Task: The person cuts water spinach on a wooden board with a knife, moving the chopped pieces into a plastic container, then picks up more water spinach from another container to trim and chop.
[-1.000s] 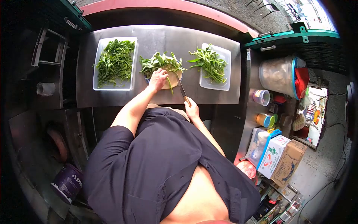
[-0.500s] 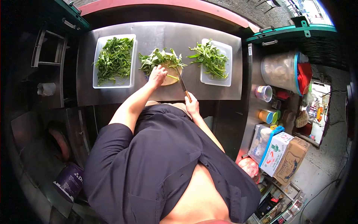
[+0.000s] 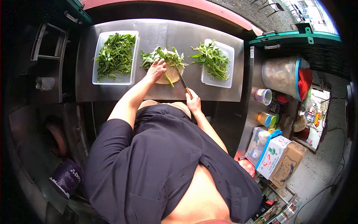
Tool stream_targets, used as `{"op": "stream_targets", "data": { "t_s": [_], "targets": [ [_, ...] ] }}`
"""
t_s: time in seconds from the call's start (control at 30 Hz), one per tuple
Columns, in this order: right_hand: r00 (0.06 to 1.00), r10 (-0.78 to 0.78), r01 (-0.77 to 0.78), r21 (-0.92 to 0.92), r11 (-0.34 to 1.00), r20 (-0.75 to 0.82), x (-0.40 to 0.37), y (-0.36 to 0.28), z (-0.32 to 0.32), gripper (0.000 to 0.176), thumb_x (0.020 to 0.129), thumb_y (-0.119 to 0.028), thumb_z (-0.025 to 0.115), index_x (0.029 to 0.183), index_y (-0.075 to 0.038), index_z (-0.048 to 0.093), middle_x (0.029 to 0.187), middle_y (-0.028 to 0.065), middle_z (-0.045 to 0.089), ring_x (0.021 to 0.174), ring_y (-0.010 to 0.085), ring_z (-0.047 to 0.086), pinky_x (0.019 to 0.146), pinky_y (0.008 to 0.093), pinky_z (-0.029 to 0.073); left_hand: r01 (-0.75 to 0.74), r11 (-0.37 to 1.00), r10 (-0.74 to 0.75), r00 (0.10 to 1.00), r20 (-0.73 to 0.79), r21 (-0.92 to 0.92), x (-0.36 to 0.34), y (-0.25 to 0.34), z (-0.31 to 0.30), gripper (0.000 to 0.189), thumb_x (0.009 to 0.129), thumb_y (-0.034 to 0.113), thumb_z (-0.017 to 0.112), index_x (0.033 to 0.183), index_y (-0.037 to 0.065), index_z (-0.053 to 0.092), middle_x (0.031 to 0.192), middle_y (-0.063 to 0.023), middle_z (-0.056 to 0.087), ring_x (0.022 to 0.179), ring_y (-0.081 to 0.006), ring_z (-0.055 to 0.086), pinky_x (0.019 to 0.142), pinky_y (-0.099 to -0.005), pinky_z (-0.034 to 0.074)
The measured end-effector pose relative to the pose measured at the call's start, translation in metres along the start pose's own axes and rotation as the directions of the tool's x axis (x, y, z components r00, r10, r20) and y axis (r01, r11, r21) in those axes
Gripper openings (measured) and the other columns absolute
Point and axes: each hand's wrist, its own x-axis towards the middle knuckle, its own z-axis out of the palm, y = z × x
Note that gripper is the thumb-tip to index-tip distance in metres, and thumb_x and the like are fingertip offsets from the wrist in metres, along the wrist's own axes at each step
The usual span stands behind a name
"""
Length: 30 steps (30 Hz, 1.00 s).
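A round, pale cutting board (image 3: 162,80) lies in the middle of the steel table, with a heap of leafy greens (image 3: 164,56) across its far side. My left hand (image 3: 157,70) is closed on some of these greens at the heap's near edge. One light-green stem (image 3: 169,80) sticks out below the fingers, slanting toward me over the board. In my right hand (image 3: 193,102) is the handle of a kitchen knife (image 3: 180,77). Its blade points away from me over the right part of the board, with the tip by the greens.
To the left stands a clear plastic tub (image 3: 131,76) of loose leaves. A second tub (image 3: 228,83) on the right holds long-stemmed greens, some hanging over its left rim. The steel table (image 3: 112,93) carries all this. Containers and a cardboard box (image 3: 288,164) line the right side.
The stem under my left hand has swung to point more steeply toward me. The knife blade has shifted slightly left against the board. The whole view has moved a little.
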Motion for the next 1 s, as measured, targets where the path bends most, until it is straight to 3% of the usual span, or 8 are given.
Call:
{"op": "stream_targets", "data": {
  "t_s": [0.13,0.23,0.27,0.43,0.5,0.63,0.8,1.0],
  "targets": [
    [0.997,0.059,-0.054,-0.085,0.995,0.057,-0.012,-0.014,-0.003,0.038,0.099,-0.022,0.064,0.134,-0.008,0.065,0.120,0.0192,0.073,0.115,0.0315,0.070,0.096,0.0385,0.054,0.022,0.992,-0.007,0.993,0.117,-0.125,0.026,-0.013,-0.007,0.012,0.084,0.018,0.063,0.080,0.022,0.073,0.106,0.0004,0.062,0.127,-0.0213,0.050,0.117,-0.0473,0.029],
    [0.993,0.054,-0.038,-0.154,0.987,0.101,-0.020,-0.020,0.001,0.037,0.099,-0.022,0.064,0.134,-0.010,0.065,0.118,0.0200,0.072,0.112,0.0354,0.070,0.094,0.0410,0.055,0.000,0.984,0.013,0.997,0.073,-0.178,0.029,-0.021,-0.006,0.004,0.079,0.018,0.069,0.080,0.020,0.073,0.098,0.0011,0.064,0.122,-0.0208,0.054,0.114,-0.0456,0.033],
    [0.994,0.039,-0.023,-0.162,0.987,0.098,-0.021,-0.015,0.006,0.036,0.098,-0.024,0.063,0.133,-0.017,0.066,0.112,0.0212,0.072,0.108,0.0391,0.070,0.089,0.0452,0.056,-0.009,0.977,0.007,1.000,-0.009,-0.214,0.029,-0.024,0.004,0.002,0.079,0.018,0.071,0.080,0.019,0.073,0.095,0.0009,0.065,0.121,-0.0213,0.054,0.112,-0.0448,0.035],
    [0.979,0.153,-0.119,-0.233,0.965,0.134,-0.023,-0.028,0.013,0.034,0.099,-0.021,0.063,0.132,-0.011,0.065,0.112,0.0218,0.072,0.107,0.0386,0.070,0.089,0.0435,0.056,0.006,0.984,0.003,0.999,0.052,-0.175,0.023,-0.031,0.006,0.003,0.079,0.019,0.072,0.082,0.019,0.074,0.099,0.0021,0.066,0.122,-0.0226,0.054,0.111,-0.0452,0.037],
    [0.977,0.169,-0.134,-0.244,0.960,0.129,-0.021,-0.028,0.015,0.034,0.099,-0.021,0.062,0.131,-0.011,0.065,0.110,0.0224,0.072,0.107,0.0395,0.070,0.088,0.0440,0.056,-0.018,0.963,-0.015,0.993,-0.118,-0.270,0.020,-0.035,0.004,0.010,0.079,0.015,0.069,0.084,0.020,0.077,0.102,0.0035,0.067,0.121,-0.0208,0.054,0.112,-0.0429,0.037],
    [0.988,0.102,-0.076,-0.220,0.973,0.113,-0.017,-0.025,0.017,0.036,0.099,-0.025,0.062,0.133,-0.016,0.064,0.110,0.0244,0.071,0.106,0.0428,0.069,0.087,0.0490,0.055,0.104,0.967,-0.098,0.995,0.035,-0.232,0.017,-0.047,0.000,0.019,0.083,0.014,0.065,0.092,0.021,0.080,0.109,0.0029,0.068,0.126,-0.0232,0.053,0.112,-0.0425,0.038],
    [0.988,0.089,-0.061,-0.215,0.975,0.123,-0.011,-0.031,0.016,0.034,0.099,-0.024,0.062,0.132,-0.015,0.065,0.106,0.0256,0.071,0.103,0.0442,0.069,0.086,0.0490,0.056,0.062,0.961,-0.061,0.998,0.015,-0.270,0.020,-0.055,0.002,0.019,0.082,0.014,0.066,0.091,0.021,0.081,0.107,0.0026,0.068,0.124,-0.0228,0.053,0.112,-0.0423,0.038],
    [0.995,0.020,0.010,-0.286,0.958,0.101,0.003,-0.061,0.012,0.031,0.098,-0.022,0.063,0.128,-0.015,0.065,0.100,0.0253,0.072,0.097,0.0449,0.070,0.083,0.0515,0.057,0.033,0.953,-0.049,0.998,-0.047,-0.302,0.024,-0.054,0.005,0.012,0.076,0.020,0.066,0.077,0.022,0.078,0.089,0.0036,0.065,0.109,-0.0221,0.057,0.104,-0.0399,0.044]
  ]
}}
